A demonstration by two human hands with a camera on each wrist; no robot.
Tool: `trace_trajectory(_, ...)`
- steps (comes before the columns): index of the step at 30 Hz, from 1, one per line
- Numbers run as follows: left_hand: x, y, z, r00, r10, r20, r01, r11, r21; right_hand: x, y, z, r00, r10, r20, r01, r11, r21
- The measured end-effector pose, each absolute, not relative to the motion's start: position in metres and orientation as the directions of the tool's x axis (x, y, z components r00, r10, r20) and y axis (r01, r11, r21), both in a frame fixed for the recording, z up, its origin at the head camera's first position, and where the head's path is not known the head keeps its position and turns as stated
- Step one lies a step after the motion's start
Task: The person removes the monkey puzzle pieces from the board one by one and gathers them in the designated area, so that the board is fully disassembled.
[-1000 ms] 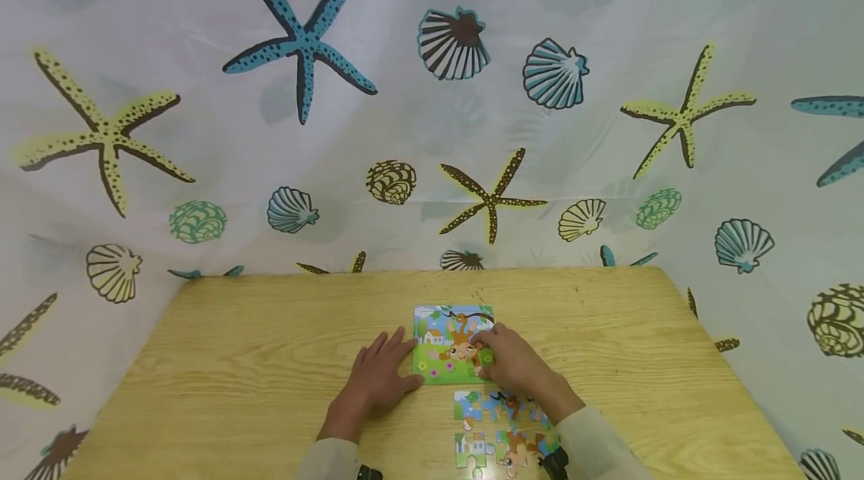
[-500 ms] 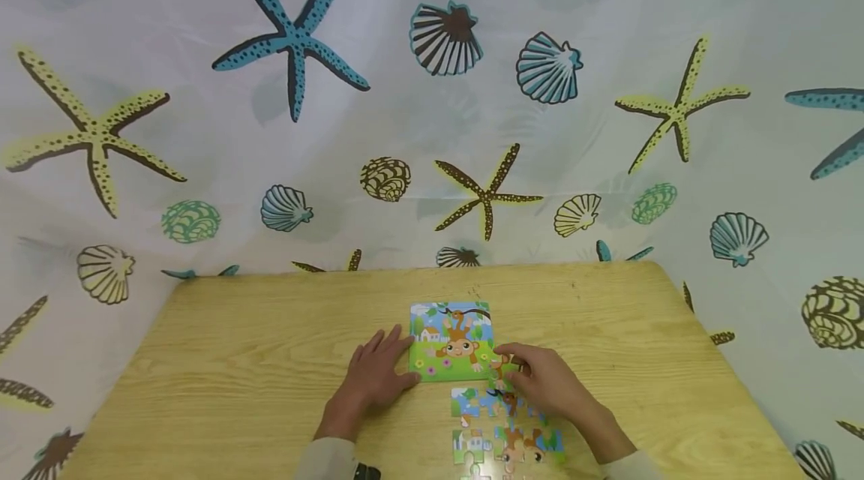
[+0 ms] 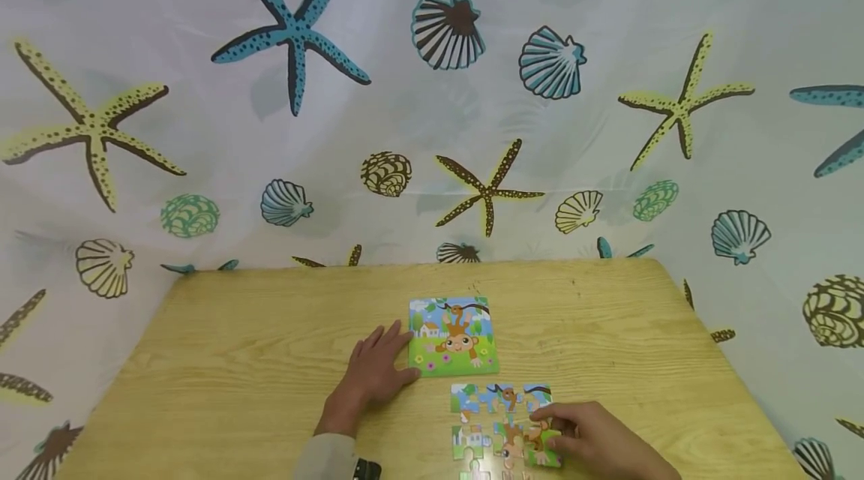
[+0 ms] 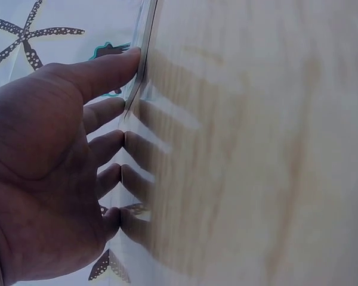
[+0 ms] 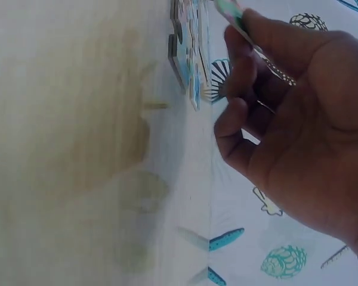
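My left hand (image 3: 378, 369) rests with spread fingers at the left edge of a square monkey picture board (image 3: 452, 336). Its thumb lies by the lower left corner. In the left wrist view, the thumb and fingertips of the left hand (image 4: 48, 173) meet the board edge and the tabletop. Between thumb and fingers, my right hand (image 3: 594, 439) pinches a jigsaw piece (image 3: 548, 457) showing green and brown. It is at the right side of several jigsaw pieces (image 3: 467, 441) below the board. The held jigsaw piece (image 5: 230, 12) appears tilted in the right wrist view.
Some jigsaw pieces are joined in part, with gaps between groups; the top row (image 3: 502, 397) shows sky and a branch. All lie on a wooden table (image 3: 270, 360). A white curtain (image 3: 378, 105) printed with starfish and shells surrounds the table's back and sides.
My right hand has moved from the picture board's lower right corner down and to the right, carrying the jigsaw piece to the loose pieces. The left hand has stayed by the board.
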State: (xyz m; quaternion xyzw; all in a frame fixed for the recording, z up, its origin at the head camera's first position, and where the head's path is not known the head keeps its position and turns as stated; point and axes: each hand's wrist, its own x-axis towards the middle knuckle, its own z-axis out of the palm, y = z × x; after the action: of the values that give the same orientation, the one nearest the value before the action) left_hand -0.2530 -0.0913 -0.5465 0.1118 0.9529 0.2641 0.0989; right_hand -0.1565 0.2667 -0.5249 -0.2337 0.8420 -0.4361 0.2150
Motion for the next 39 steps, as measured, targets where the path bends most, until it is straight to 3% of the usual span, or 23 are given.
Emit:
trace_trajectory(3, -0.252, -0.091, -0.546, -0.956, 0.264, -0.129, 0.160, 0.836, 0.524, -0.144, 0.276, -0.529, -0.740, -0.649, -0.176, -0.176, 0.440, -0.881)
trace_trajectory(6, -0.252, -0.092, -0.545, -0.957, 0.265, -0.122, 0.164, 0.834, 0.527, -0.135, 0.280, -0.535, -0.714, -0.688, -0.133, -0.238, 0.416, -0.878)
trace_trajectory(8, -0.252, -0.092, -0.545, -0.958, 0.262, -0.118, 0.163, 0.832, 0.530, -0.132, 0.280, -0.539, -0.724, -0.683, -0.096, -0.307, 0.444, -0.842)
trace_trajectory(15, -0.251, -0.094, -0.545, -0.962, 0.243, -0.122, 0.145, 0.838, 0.526, -0.129, 0.271, -0.541, -0.819, -0.570, -0.073, -0.369, 0.619, -0.693)
trace_trajectory(20, -0.249, -0.094, -0.541, -0.960, 0.250, -0.126, 0.145, 0.829, 0.541, -0.130, 0.266, -0.543, -0.832, -0.555, 0.021, -0.464, 0.672, -0.577)
trace_trajectory(29, -0.250, -0.094, -0.555, -0.959, 0.252, -0.132, 0.122, 0.784, 0.609, -0.142, 0.256, -0.538, -0.904, -0.424, -0.055, -0.325, 0.765, -0.556)
trace_trajectory(34, -0.256, -0.105, -0.562, -0.964, 0.231, -0.131, 0.081, 0.723, 0.686, -0.164, 0.251, -0.538, -0.966, -0.242, 0.088, -0.255, 0.854, -0.454)
trace_trajectory(39, -0.259, -0.131, -0.561, -0.987, 0.132, -0.094, 0.044, 0.774, 0.632, -0.192, 0.253, -0.536, -0.979, -0.128, 0.157, -0.182, 0.900, -0.397)
